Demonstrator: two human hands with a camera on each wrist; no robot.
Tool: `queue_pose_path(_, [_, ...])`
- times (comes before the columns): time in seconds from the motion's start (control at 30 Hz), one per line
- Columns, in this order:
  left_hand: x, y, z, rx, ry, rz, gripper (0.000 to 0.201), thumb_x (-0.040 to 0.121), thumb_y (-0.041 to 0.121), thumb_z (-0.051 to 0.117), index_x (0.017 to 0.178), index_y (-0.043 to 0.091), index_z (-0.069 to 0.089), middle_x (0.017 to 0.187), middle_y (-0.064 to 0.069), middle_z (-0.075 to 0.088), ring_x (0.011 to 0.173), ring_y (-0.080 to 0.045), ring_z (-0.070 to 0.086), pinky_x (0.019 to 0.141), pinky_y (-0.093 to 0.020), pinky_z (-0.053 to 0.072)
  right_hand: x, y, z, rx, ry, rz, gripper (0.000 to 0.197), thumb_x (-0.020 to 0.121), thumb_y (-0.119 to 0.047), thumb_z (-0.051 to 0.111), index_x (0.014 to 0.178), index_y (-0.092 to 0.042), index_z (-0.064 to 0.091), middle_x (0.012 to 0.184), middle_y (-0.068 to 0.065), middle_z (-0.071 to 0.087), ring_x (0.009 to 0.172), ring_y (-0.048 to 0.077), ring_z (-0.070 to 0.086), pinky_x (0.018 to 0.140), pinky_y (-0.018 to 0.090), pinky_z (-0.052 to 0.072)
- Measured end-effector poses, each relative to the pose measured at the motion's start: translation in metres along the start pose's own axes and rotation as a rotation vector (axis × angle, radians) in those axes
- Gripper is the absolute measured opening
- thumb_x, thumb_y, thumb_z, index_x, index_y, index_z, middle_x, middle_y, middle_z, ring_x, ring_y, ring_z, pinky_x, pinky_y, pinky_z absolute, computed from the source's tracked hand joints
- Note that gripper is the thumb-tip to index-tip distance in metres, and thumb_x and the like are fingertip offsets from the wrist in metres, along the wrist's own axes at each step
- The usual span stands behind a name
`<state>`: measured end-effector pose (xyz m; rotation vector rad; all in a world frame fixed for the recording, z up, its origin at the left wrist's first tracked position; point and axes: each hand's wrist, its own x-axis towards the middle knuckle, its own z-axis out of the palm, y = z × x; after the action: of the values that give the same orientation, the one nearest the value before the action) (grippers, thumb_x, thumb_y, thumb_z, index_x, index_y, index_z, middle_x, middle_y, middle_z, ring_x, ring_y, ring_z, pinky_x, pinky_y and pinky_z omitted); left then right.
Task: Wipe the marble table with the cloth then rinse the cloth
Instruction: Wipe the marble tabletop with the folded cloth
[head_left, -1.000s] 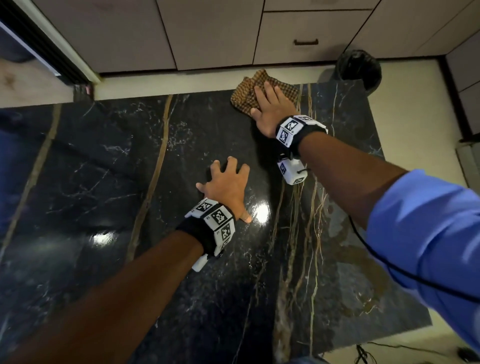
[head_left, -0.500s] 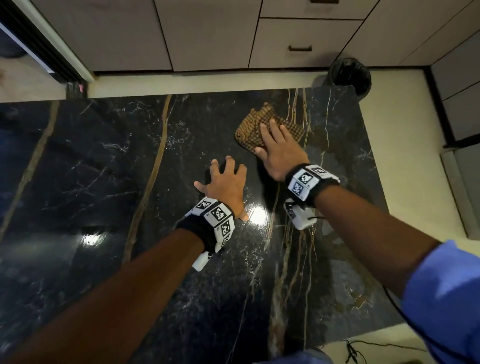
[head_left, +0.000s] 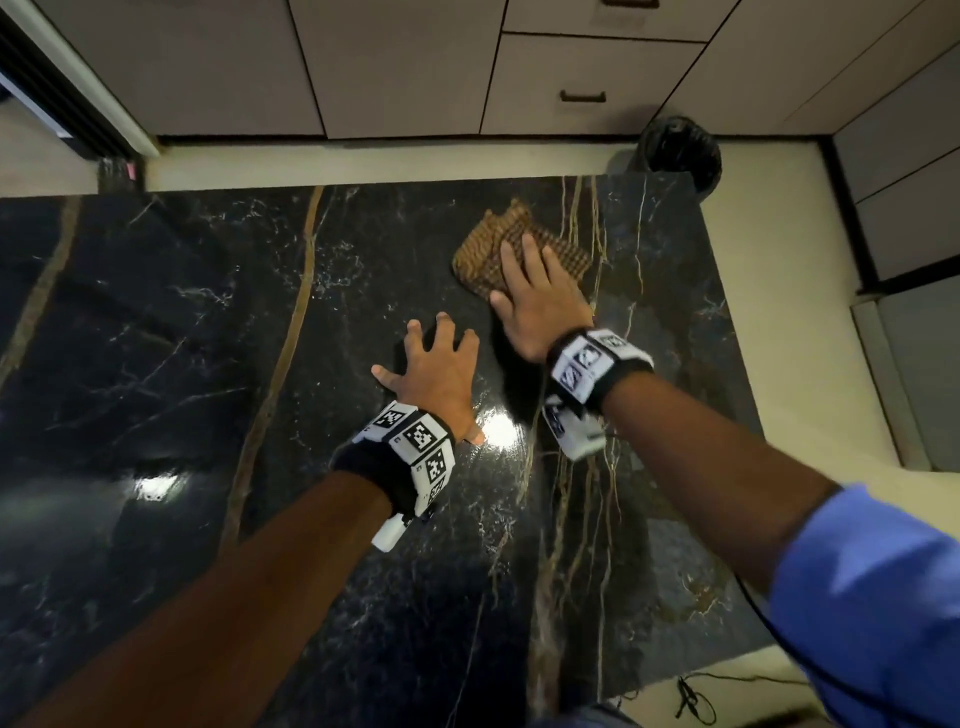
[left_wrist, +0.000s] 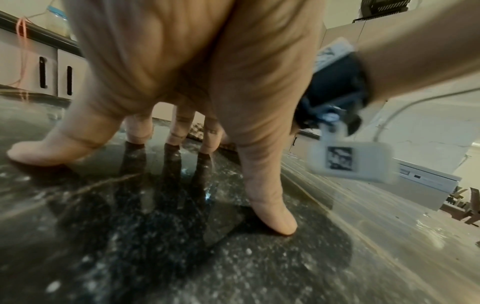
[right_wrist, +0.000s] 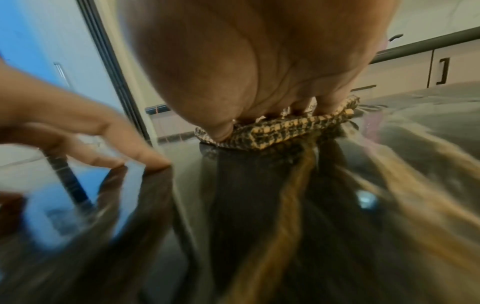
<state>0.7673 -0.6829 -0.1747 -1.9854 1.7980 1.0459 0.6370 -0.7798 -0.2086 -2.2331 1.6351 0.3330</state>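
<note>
Flat-fingered, the right hand presses the brown-and-tan checked woven cloth onto the black gold-veined marble surface near its far edge; just beside it, the left hand rests spread, holding nothing.

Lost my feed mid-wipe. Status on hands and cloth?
Right hand flat on cloth, pressing it to table. Left hand spread, fingertips on the marble. Nothing in the way.

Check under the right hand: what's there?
The folded checked cloth lies under the right hand, whose flat fingers press it onto the marble table. The marble beneath the cloth is covered, so its state is hidden.
</note>
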Motion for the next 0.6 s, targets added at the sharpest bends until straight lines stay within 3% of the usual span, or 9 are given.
queue_pose_path(0.1, [-0.001, -0.002, 0.000, -0.018, -0.002, 0.014, 0.117, 0.060, 0.032, 0.090, 0.150, 0.029, 0.015, 0.160, -0.001, -0.008, 0.146, -0.036, -0.009, 0.104, -0.077, 0.016, -0.024, 0.031, 0.004, -0.027, 0.015, 0.004, 0.063, 0.103, -0.048, 0.020, 0.156, -0.020, 0.000, 0.164, 0.007, -0.003, 0.150, 0.030, -0.001, 0.121, 0.044, 0.008])
queue_pose_path(0.2, [-0.001, -0.003, 0.000, -0.027, 0.007, 0.019, 0.114, 0.061, 0.031, 0.090, 0.149, 0.029, 0.017, 0.160, -0.001, -0.008, 0.146, -0.037, -0.009, 0.104, -0.077, 0.015, 0.021, 0.061, -0.010, -0.072, 0.039, 0.090, 0.065, 0.103, -0.044, 0.020, 0.155, -0.010, 0.001, 0.162, 0.018, -0.001, 0.150, 0.032, -0.001, 0.122, 0.041, 0.000])
queue_pose_path(0.3, [0.000, -0.002, 0.002, -0.035, 0.018, 0.020, 0.115, 0.059, 0.031, 0.091, 0.148, 0.029, 0.019, 0.160, 0.000, -0.007, 0.146, -0.037, -0.009, 0.103, -0.078, 0.015, 0.062, 0.052, -0.032, 0.048, -0.032, 0.259, 0.067, 0.102, -0.047, 0.023, 0.156, -0.015, -0.002, 0.163, 0.015, -0.008, 0.149, 0.035, -0.004, 0.121, 0.042, 0.000])
queue_pose_path(0.37, [0.000, -0.002, 0.004, -0.030, 0.023, 0.017, 0.115, 0.058, 0.032, 0.091, 0.148, 0.029, 0.019, 0.160, 0.000, -0.007, 0.146, -0.037, -0.008, 0.102, -0.079, 0.015, 0.065, 0.035, -0.033, 0.095, -0.053, 0.269, 0.067, 0.102, -0.048, 0.025, 0.156, -0.019, -0.003, 0.163, 0.010, -0.010, 0.149, 0.036, -0.005, 0.121, 0.045, 0.004])
queue_pose_path(0.47, [0.001, -0.002, 0.005, -0.026, 0.029, 0.013, 0.116, 0.057, 0.033, 0.091, 0.149, 0.029, 0.019, 0.160, 0.000, -0.007, 0.146, -0.037, -0.008, 0.102, -0.078, 0.015, 0.026, 0.015, -0.013, 0.051, -0.025, 0.112, 0.066, 0.101, -0.048, 0.024, 0.156, -0.021, 0.000, 0.164, 0.009, -0.005, 0.150, 0.034, -0.001, 0.121, 0.048, 0.010])
queue_pose_path(0.6, [0.000, -0.001, 0.004, -0.016, 0.039, 0.007, 0.116, 0.058, 0.034, 0.091, 0.148, 0.029, 0.019, 0.160, 0.001, -0.006, 0.146, -0.036, -0.008, 0.102, -0.077, 0.015, -0.070, 0.019, 0.025, 0.049, -0.015, 0.004, 0.063, 0.102, -0.050, 0.024, 0.156, -0.027, 0.001, 0.164, 0.003, -0.003, 0.150, 0.028, -0.001, 0.121, 0.047, 0.011])
